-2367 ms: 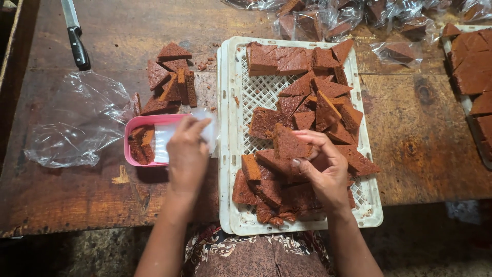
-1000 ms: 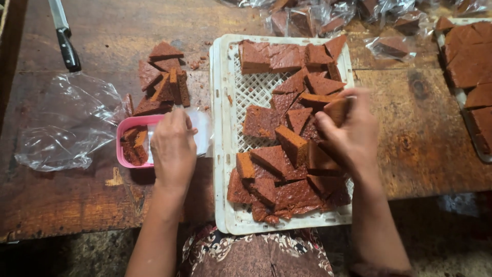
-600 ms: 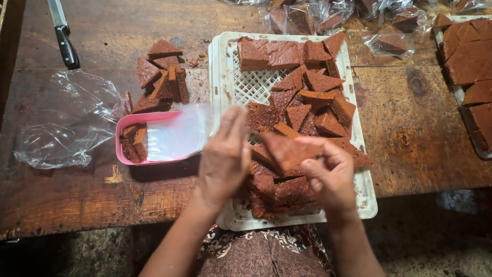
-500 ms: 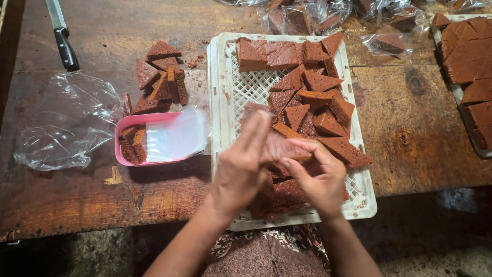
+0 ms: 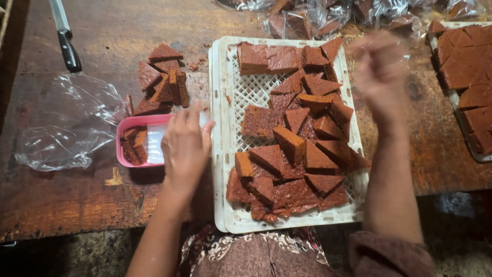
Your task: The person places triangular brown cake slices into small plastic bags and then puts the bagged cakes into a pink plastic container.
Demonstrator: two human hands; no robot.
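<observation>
The head view looks straight down at a dark wooden table (image 5: 77, 205) where a person works with brown cake. The left hand (image 5: 185, 146) lies flat, fingers together, on a small pink tray (image 5: 123, 154) in the middle left of the frame; it presses down on the tray and grips nothing, likely to keep the tray from sliding. Inside the tray, at its left end, sit a few dark cake bits (image 5: 134, 146), and something clear like plastic shows beside them. The right hand (image 5: 382, 77) is up in the upper right of the frame, raised over the table, and it is so blurry that one cannot tell if the fingers are spread or closed, or if they hold anything. Between the two hands sits a big white crate tray (image 5: 220, 195) with holes in its floor, and the cake pieces (image 5: 297, 149), cut into triangles and blocks, are heaped in it; the holes probably let crumbs fall through. A small pile of cake scraps (image 5: 161, 84) lies on the table above the pink tray. A crumpled clear bag (image 5: 61, 128) lies at the far left, close by the pink tray. A knife (image 5: 64, 33) rests in the upper left corner, well away from the hands. Bagged cake (image 5: 312, 18) sits along the top edge, and a tray of uncut cake (image 5: 469, 66) fills the upper right edge.
</observation>
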